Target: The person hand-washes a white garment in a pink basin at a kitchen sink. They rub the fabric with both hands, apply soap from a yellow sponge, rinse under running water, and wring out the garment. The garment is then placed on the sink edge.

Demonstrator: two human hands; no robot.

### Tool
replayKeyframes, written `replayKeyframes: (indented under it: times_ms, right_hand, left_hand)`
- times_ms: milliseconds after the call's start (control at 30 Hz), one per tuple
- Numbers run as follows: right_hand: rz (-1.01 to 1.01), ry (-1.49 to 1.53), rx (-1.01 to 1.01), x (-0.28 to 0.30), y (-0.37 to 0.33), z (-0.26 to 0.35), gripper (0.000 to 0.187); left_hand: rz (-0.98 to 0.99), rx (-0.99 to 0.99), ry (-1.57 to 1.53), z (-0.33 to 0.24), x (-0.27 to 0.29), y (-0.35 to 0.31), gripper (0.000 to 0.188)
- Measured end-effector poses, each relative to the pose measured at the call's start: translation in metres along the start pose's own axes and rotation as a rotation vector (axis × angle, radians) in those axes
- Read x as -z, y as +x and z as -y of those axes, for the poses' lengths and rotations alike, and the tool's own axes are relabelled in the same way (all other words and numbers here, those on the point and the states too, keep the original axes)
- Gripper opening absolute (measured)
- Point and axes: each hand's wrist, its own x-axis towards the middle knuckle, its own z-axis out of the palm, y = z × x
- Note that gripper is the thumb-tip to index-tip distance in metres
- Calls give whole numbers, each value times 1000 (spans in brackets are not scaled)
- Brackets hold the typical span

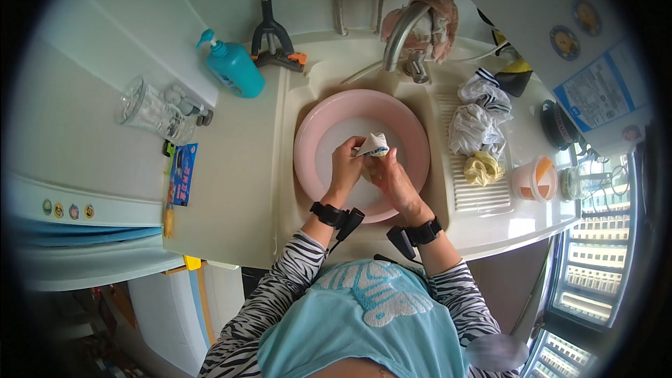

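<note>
Over the pink basin [315, 115], my hands hold up a small white cloth piece [376, 143] with a blue edge, bunched so that I cannot tell its kind. My left hand [344, 171] pinches it from the left side with thumb and fingers. From the right, my right hand [397, 183] closes its fingers on the lower part of the same cloth; some fingertips are hidden behind it. The basin sits inside the cream sink [285, 189], under the metal faucet [404, 33], which has a pinkish rag [442, 19] draped over it.
Crumpled white garments [470, 128] and a yellow cloth [483, 168] lie on the ribbed drainboard [483, 198] at right, near a clear tub [535, 178]. A teal pump bottle [236, 70], a glass pitcher [157, 112] and a blue packet [183, 175] are on the left.
</note>
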Motion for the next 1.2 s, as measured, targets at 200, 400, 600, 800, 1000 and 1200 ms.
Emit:
replayKeyframes:
  times_ms: [200, 400, 600, 800, 1000, 1200]
  right_hand:
    - [-55, 20, -117, 25, 8, 25, 68]
    - [-77, -134, 124, 21, 7, 15, 28]
    - [-433, 8, 286, 33, 16, 10, 15]
    - [-488, 138, 279, 52, 21, 11, 16]
    - [-538, 223, 221, 57, 23, 14, 16]
    - [-540, 123, 420, 74, 40, -8, 16]
  left_hand:
    - [573, 532, -1005, 7, 30, -11, 27]
    - [564, 455, -884, -2, 34, -23, 34]
    - [201, 387, -581, 13, 41, -20, 19]
    - [105, 354, -412, 34, 68, -14, 16]
    - [362, 497, -1110, 33, 78, -23, 14]
    - [405, 427, -1073, 31, 71, -22, 20]
